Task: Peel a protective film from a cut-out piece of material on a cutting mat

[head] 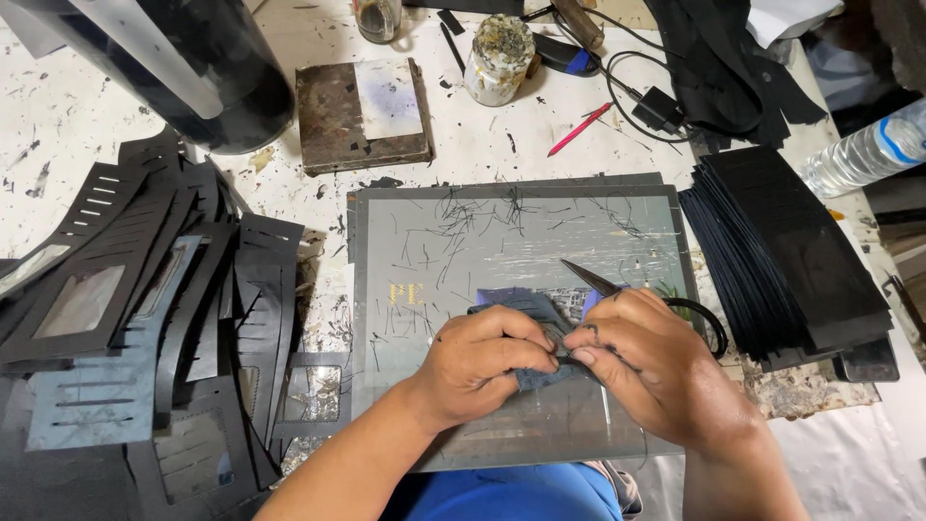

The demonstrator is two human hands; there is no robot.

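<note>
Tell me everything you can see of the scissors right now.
The scissors are mostly hidden in the right hand. A thin, dark metal blade tip pokes out up and to the left, above the knuckles, over the grey cutting mat. A black loop handle shows right of the hand, low over the mat. The blades look nearly closed. Both hands pinch a small dark blue piece just below the tip; the left hand grips its other side.

One view only, from the head, looking steeply down and forward over the person's own forearms onto the worktable (58,106). It sits close: the grey cutting mat (424,289) fills the centre, and the table's far clutter reaches the top edge.
</note>
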